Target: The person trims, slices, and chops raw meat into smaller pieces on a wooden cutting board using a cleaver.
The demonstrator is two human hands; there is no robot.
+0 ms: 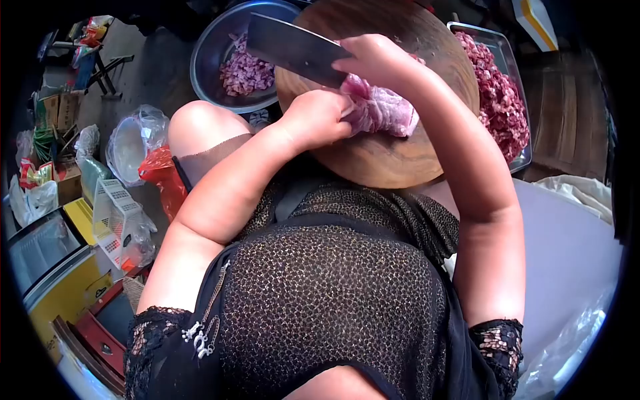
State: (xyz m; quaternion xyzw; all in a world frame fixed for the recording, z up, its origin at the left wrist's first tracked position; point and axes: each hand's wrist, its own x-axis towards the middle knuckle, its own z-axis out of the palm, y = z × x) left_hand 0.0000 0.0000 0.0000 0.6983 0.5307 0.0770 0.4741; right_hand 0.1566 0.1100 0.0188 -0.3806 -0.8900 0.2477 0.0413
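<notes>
A wide cleaver (297, 50) is in my right hand (375, 61), its fingers closed at the handle end. The blade points to the left over the round wooden chopping block (393, 163). My left hand (313, 120) is closed on the near left side of a piece of raw meat (390, 110), which lies on the block just below the cleaver. Whether the cleaver's edge touches the meat, I cannot tell. Part of the meat's far side is hidden behind my right hand and forearm.
A metal basin (199, 77) with chopped meat (243, 75) stands left of the block. A metal tray (525, 133) heaped with cut meat (497, 93) is on the right. A red plastic bag (162, 175) and a clear plastic tub (127, 147) lie left of my knee.
</notes>
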